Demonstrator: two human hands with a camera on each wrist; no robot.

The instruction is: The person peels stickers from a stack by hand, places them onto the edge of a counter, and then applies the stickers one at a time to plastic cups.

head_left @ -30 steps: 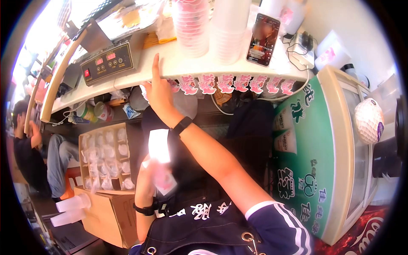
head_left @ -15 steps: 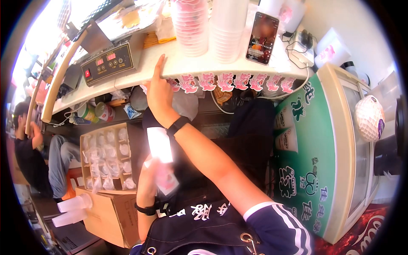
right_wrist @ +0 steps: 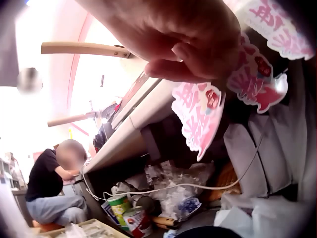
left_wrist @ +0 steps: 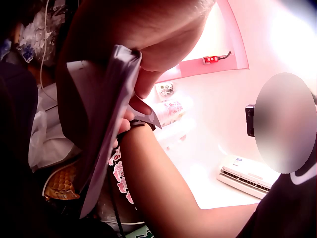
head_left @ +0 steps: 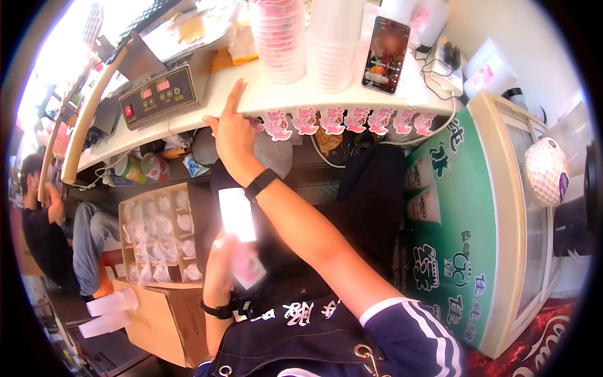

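My right hand (head_left: 235, 141) is at the front edge of the white counter (head_left: 220, 94), index finger straight over the top and thumb spread to the left. In the right wrist view, a pink-and-white printed sticker (right_wrist: 198, 116) hangs from that edge just beneath the fingers. More such stickers (head_left: 333, 121) hang in a row to the right. Lower down, by the apron, my left hand (head_left: 218, 261) grips a stack of thin sheets (left_wrist: 111, 119). In the head view, one white sheet (head_left: 237, 213) glares, and a blurred pink-printed piece (head_left: 248, 264) shows beside the fingers.
Stacked plastic cups (head_left: 336, 50), a phone (head_left: 386, 56) and a control box (head_left: 160, 94) stand on the counter. A divided carton (head_left: 157, 235) of wrapped items sits at left on a cardboard box (head_left: 157, 320). A green-sided freezer (head_left: 446, 245) is at right. Another person (head_left: 47, 245) sits far left.
My right thumb has spread outward, and the sticker edge that showed left of the hand is out of sight in the head view. The left hand keeps its grip on the sheets.
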